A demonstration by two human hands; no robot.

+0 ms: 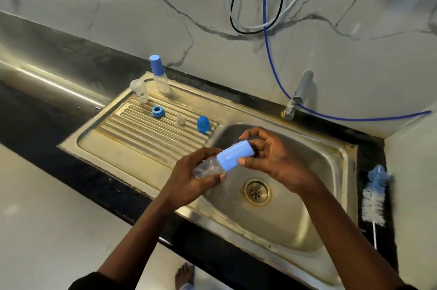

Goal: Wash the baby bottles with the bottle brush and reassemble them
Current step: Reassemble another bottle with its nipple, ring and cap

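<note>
**Holding One Bottle Over the Sink, Washing Mostly Ahead**

Gripping the clear bottle (208, 169) in the left hand (189, 183), fingers curled round its body, and pinching its pale blue cap (236, 154) between thumb and fingers of the right hand (276, 159). Held tilted above the sink basin (307, 195), near the drain (256, 191). Impossible to tell whether pulling the cap off or pressing it on.

Leaving on the drainboard (113, 147) one capped bottle (159, 74) upright, an open bottle (139, 91) just beside it, plus a blue collar ring (158, 111), a clear nipple (180, 120) and a blue lid (203, 124), each lying apart. Leaving the bottle brush (376, 195) on the counter (387, 242) right of the sink, well apart from both hands. No water visible at the tap (298, 95).

Judging by the idle brush and scattered parts: probably early, with scrubbing, rinsing and reassembly left.
</note>
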